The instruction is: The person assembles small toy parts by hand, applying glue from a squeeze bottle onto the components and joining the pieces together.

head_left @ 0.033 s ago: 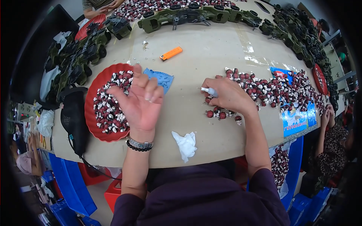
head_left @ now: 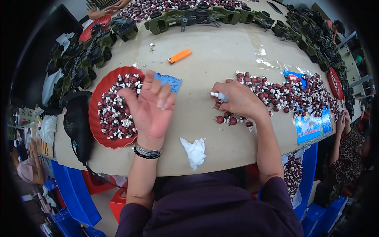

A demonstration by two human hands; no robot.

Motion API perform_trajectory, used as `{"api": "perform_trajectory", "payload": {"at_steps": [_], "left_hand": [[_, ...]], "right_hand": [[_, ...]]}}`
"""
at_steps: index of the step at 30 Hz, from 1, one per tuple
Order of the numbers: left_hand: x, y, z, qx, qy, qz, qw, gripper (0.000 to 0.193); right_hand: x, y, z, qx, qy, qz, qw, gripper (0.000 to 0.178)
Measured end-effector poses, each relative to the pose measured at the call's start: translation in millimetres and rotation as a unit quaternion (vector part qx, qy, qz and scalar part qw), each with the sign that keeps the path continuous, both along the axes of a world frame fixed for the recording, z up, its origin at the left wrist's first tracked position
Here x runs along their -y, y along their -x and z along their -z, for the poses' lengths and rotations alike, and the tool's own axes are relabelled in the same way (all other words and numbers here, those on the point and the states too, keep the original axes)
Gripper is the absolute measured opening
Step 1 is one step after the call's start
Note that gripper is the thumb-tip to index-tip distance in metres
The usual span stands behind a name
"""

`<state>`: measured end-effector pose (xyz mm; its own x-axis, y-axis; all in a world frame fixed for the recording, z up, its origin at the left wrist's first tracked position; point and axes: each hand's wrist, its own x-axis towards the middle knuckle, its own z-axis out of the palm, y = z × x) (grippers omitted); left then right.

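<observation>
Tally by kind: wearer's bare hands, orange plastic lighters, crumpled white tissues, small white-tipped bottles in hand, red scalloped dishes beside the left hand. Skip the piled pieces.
Wearer's bare hands, left hand and right hand: 2
Orange plastic lighter: 1
Crumpled white tissue: 1
Small white-tipped bottle: 1
Red scalloped dish: 1
Total: 6

The right fingers (head_left: 227,86) hide most of a small white-nozzled bottle (head_left: 222,97), so its full shape cannot be told. The left fingers (head_left: 155,87) cover part of a blue packet (head_left: 174,84), and the left palm (head_left: 152,118) hides the right rim of a red dish (head_left: 94,114). Maroon-and-white pieces (head_left: 272,96) bury much of a blue sheet (head_left: 302,136). Specks (head_left: 152,48) on the far worktop (head_left: 221,45) are too small to identify. The upper edge cuts off a person in stripes (head_left: 103,5).
</observation>
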<state>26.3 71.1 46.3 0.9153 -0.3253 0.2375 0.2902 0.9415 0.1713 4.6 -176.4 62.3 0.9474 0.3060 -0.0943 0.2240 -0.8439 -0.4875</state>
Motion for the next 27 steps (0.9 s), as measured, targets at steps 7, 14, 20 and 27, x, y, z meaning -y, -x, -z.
{"api": "perform_trajectory", "payload": {"at_steps": [7,14,20,27], "left_hand": [[29.1,24.7,16.0,0.039,-0.434,-0.045,0.899,0.036],[28.8,25.7,21.3,-0.013,-0.394,0.146,0.907,0.031],[30.3,25.4,19.9,-0.027,-0.294,0.169,0.94,0.031],[31.8,28.7,18.2,-0.014,-0.256,0.184,0.949,0.037]], "right_hand": [[-5.6,-3.8,-4.7,-0.045,-0.293,0.065,0.953,0.028],[-20.4,4.1,0.0,0.002,-0.411,-0.013,0.911,0.037],[-26.2,5.2,4.8,0.019,-0.483,0.013,0.875,0.036],[-26.5,6.1,5.7,-0.02,-0.566,0.035,0.824,0.033]]}}
